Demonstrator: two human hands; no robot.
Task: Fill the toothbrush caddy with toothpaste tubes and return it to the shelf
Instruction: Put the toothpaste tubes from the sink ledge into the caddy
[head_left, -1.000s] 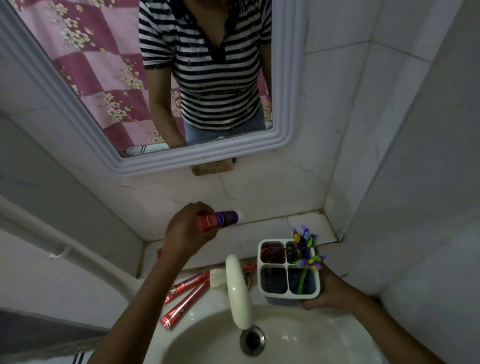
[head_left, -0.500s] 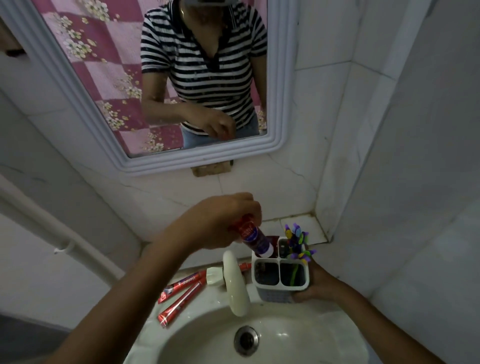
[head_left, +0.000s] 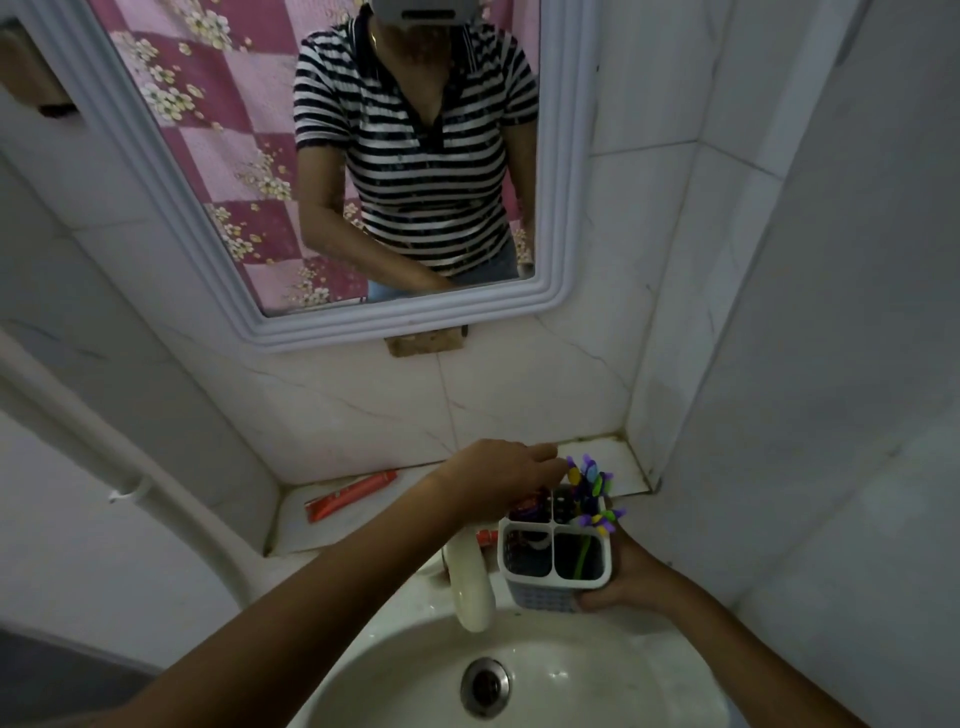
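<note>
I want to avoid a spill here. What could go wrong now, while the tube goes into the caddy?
1. The caddy is held by the right hand alone, over the sink; a push from the left hand might tip it into the basin.
2. The left hand's fingers are close to the plastic flowers and could knock them out.
3. The toothpaste tube is only partly in and may snag.
</note>
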